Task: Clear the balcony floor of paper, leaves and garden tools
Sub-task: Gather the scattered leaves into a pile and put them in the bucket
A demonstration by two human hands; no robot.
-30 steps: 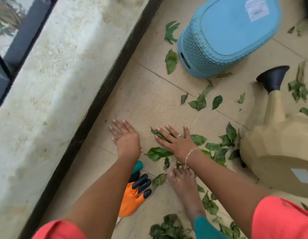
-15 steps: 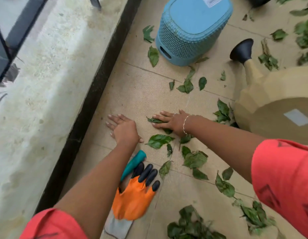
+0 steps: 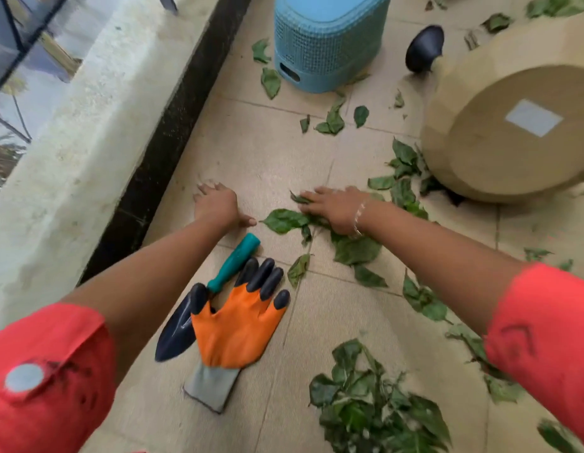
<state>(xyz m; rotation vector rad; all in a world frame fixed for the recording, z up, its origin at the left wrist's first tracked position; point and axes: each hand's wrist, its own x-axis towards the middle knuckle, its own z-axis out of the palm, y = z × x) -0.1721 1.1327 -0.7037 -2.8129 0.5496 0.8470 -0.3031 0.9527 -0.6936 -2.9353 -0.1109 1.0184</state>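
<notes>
Green leaves lie scattered over the beige tiled floor (image 3: pixel 258 152). My right hand (image 3: pixel 333 206) lies flat with straight fingers on a few leaves, and a large leaf (image 3: pixel 284 220) sits just left of it. My left hand (image 3: pixel 217 204) rests palm down on bare tile, fingers spread, holding nothing. Just below my left hand lies a trowel (image 3: pixel 205 292) with a teal handle and black blade. An orange glove (image 3: pixel 240 325) with black fingertips partly covers it. A heap of leaves (image 3: pixel 378 400) lies near the bottom edge.
A blue plastic basket (image 3: pixel 323 44) stands upside down at the top. A tan watering can (image 3: pixel 512 132) with a black spout (image 3: pixel 424 50) lies on its side at the right. A concrete parapet (image 3: pixel 81 132) with a black base strip runs along the left.
The view has pulled back and lifted, so the whole glove and trowel now show. My right hand has dragged its leaves a little toward me. My left hand stays flat on the tile.
</notes>
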